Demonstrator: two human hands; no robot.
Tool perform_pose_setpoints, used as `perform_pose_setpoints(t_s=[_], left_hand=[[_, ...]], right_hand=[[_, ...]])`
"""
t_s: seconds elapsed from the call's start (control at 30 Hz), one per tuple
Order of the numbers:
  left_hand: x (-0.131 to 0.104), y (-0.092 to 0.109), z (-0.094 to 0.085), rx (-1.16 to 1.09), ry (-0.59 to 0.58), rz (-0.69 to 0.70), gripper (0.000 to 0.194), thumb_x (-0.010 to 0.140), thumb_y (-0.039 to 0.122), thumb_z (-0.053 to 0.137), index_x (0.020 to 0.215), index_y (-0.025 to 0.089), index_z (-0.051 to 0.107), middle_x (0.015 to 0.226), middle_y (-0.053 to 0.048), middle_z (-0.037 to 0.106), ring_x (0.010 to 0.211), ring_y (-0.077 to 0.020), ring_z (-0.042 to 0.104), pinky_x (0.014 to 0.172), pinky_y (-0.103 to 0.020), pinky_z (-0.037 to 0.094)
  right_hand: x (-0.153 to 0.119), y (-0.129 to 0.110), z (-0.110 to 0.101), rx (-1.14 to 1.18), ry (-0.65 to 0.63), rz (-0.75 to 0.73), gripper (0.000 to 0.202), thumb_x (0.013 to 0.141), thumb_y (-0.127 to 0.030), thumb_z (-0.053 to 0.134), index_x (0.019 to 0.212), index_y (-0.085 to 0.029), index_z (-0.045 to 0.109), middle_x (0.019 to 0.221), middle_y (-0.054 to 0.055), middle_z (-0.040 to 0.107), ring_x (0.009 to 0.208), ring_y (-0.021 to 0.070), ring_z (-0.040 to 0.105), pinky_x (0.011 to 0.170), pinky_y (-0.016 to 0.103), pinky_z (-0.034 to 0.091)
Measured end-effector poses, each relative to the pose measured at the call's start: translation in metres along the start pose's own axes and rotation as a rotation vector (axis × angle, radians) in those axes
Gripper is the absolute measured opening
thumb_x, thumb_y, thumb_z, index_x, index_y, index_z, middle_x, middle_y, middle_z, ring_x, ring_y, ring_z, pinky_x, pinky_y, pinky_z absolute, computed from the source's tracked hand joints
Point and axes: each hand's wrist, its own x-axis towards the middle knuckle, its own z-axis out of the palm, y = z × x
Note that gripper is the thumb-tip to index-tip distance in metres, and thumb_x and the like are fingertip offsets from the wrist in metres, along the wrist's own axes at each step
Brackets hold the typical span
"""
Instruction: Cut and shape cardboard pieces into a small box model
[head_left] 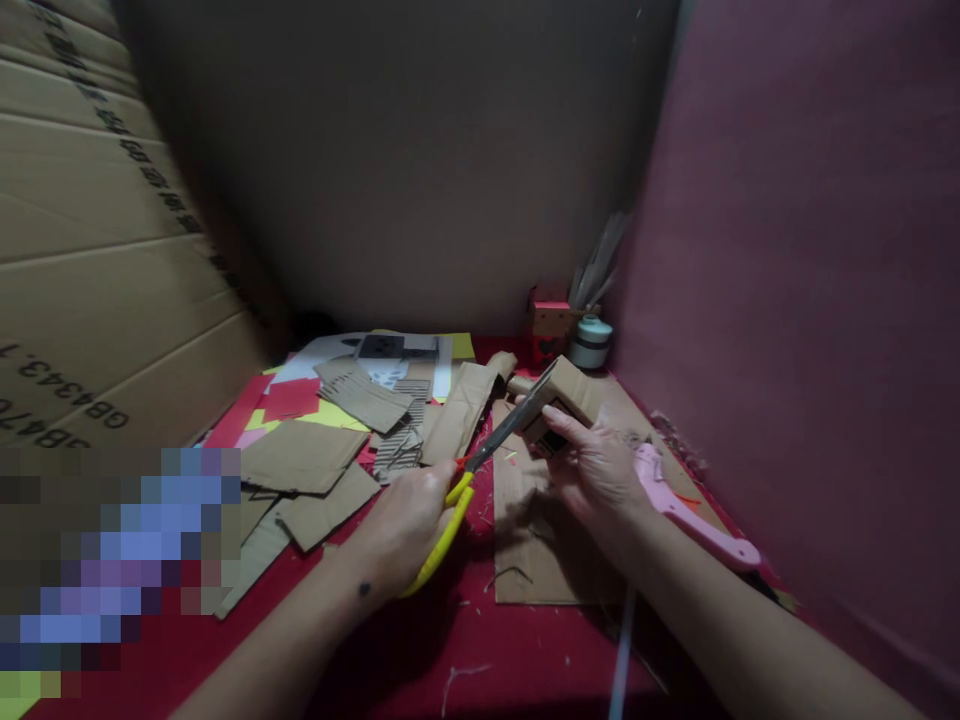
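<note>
My left hand (426,510) grips a pair of scissors (450,540) by its yellow handles, and the dark blades point up and to the right. Their tips reach the edge of a small cardboard box (579,388); whether they touch it or cut into it I cannot tell. That box is held in my right hand (596,465), with the thumb along its dark-printed side. Under my right hand lies a flat cardboard sheet (521,560). A pink tool (697,525) rests just right of my right wrist; its exact kind is unclear.
Cardboard scraps (304,455) and coloured paper (292,398) are spread on the left of the red cloth (450,670). At the back stand a small box with a heart (551,330) and a teal jar (591,345). A large carton (112,230) rises on the left, a pinkish wall (810,300) on the right.
</note>
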Motion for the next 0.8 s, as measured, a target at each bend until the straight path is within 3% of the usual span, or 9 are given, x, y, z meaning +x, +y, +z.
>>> perform_pose_setpoints(t_s=[0.07, 0.23, 0.57, 0.8], left_hand=[[0.001, -0.003, 0.001, 0.105, -0.035, 0.003, 0.01, 0.077, 0.023, 0.05, 0.074, 0.022, 0.059, 0.06, -0.001, 0.058, 0.056, -0.0168, 0.05, 0.055, -0.027, 0.03], [0.003, -0.01, 0.003, 0.117, -0.004, 0.019, 0.009, 0.076, 0.024, 0.05, 0.073, 0.022, 0.058, 0.059, -0.002, 0.059, 0.056, -0.0172, 0.052, 0.054, -0.027, 0.028], [0.006, 0.003, -0.003, 0.418, -0.149, -0.056, 0.024, 0.086, 0.031, 0.036, 0.075, 0.019, 0.054, 0.061, -0.004, 0.055, 0.057, -0.0173, 0.051, 0.055, -0.027, 0.031], [0.009, 0.002, -0.004, 0.405, -0.169, -0.045, 0.027, 0.086, 0.033, 0.036, 0.074, 0.019, 0.055, 0.059, -0.003, 0.054, 0.056, -0.0169, 0.05, 0.055, -0.027, 0.03]], right_hand=[[0.0, 0.001, 0.0, 0.0, -0.006, 0.0, 0.023, 0.068, -0.015, 0.068, 0.091, -0.019, 0.067, 0.09, 0.003, 0.073, 0.08, 0.0212, 0.066, 0.058, 0.03, 0.048], [0.002, 0.004, -0.002, 0.017, 0.028, 0.013, 0.024, 0.066, -0.013, 0.068, 0.09, -0.02, 0.068, 0.086, 0.002, 0.073, 0.074, 0.0199, 0.066, 0.054, 0.028, 0.047], [0.004, 0.008, -0.005, 0.093, 0.048, 0.003, 0.03, 0.063, -0.011, 0.071, 0.092, -0.018, 0.068, 0.085, 0.002, 0.073, 0.066, 0.0154, 0.062, 0.05, 0.024, 0.045], [0.004, 0.007, -0.004, 0.109, 0.089, 0.038, 0.031, 0.063, -0.008, 0.07, 0.092, -0.018, 0.068, 0.082, 0.001, 0.073, 0.072, 0.0158, 0.065, 0.06, 0.026, 0.05]])
